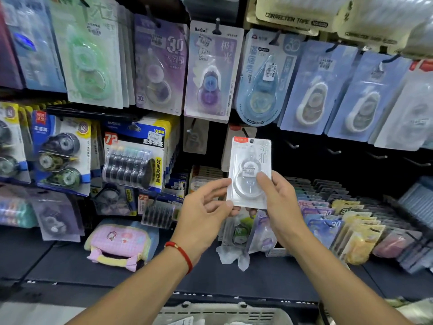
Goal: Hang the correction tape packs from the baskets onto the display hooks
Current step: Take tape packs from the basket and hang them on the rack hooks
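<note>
A pale slotted plastic basket (225,313) sits cut off below my wrists. My right hand (278,202) pinches the white glossy correction tape pack (249,170) upright, thumb on its clear blister, fingers hidden behind; my left hand's (203,207) loose fingertips touch its left edge. Bare metal hooks (293,145) jut just right of it

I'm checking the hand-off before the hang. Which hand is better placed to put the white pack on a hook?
Probably the right hand: its thumb and fingers already pinch the white pack upright, hang hole on top, with bare hooks just up and right. The left hand only touches the pack's edge.
</note>
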Available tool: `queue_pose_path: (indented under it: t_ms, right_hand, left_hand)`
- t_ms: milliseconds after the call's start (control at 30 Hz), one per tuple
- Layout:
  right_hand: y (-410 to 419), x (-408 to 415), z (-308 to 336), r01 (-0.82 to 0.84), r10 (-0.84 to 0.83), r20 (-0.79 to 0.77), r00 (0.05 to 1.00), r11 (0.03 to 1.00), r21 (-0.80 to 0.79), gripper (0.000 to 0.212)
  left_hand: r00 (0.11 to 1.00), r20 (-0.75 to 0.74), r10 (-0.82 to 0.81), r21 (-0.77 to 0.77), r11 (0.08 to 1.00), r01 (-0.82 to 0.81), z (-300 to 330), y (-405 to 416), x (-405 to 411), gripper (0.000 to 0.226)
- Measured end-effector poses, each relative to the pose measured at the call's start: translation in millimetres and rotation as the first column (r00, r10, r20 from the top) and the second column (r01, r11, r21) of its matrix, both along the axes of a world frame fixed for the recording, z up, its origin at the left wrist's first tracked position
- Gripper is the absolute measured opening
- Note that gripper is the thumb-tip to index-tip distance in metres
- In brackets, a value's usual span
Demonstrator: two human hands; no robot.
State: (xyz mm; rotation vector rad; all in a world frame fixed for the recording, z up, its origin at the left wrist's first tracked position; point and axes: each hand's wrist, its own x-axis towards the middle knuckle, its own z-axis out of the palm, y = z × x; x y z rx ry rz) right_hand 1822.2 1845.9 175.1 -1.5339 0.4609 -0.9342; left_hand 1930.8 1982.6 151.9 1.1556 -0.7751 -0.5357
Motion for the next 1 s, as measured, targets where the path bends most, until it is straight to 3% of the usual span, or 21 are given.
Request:
queue_pose_path:
  t_ms: [200,333,467,567,700,800,933,1000]
  right_hand:
    - [2,1,-10,0.137,-0.137,-0.018,0.990,0.990,0.014,0.027]
    - [0,8,-31,0.235,-0.253,-0.096,0.963,0.958,-0.167,0.022]
    - [-30,45,-36,0.310,-0.352,-0.159,0.922,0.920,-0.239,0.026]
    - [-62,80,-32,0.360,-0.412,-0.233,0.881,0.903,-0.236,0.039]
    - [-92,105,-26,0.380,-0.397,-0.299,0.868,0.918,-0.113,0.047]
    - [-92,101,-27,0.380,-0.417,-0.347,0.840,0.909,-0.172,0.047]
    - [-69,66,-41,0.335,-0.455,-0.373,0.808,0.877,-0.345,0.034]
    - [-48,39,-57,0.190,-0.327,-0.408,0.852,0.921,-0.341,0.019]
  left_hand:
    - [1.000,0.002,-0.007,0.045,0.999,0.007,-2,-4,6,0.046]
    - [0.992,0.113,-0.049,0.197,0.980,0.026,-5,-6,17,0.061]
    - [0.994,0.028,-0.110,0.237,0.966,0.101,-7,-18,28,0.071]
    - [0.996,0.032,-0.085,0.290,0.954,0.072,-13,-20,33,0.067]
    - [0.996,0.091,-0.005,0.356,0.934,-0.028,-24,-16,43,0.053]
    - [0.979,0.198,0.042,0.450,0.884,-0.129,-35,-7,51,0.038]
    - [0.905,0.404,-0.131,0.630,0.757,-0.172,-54,16,55,0.033]
    - [0.805,0.486,-0.341,0.727,0.669,-0.155,-61,36,55,0.033]
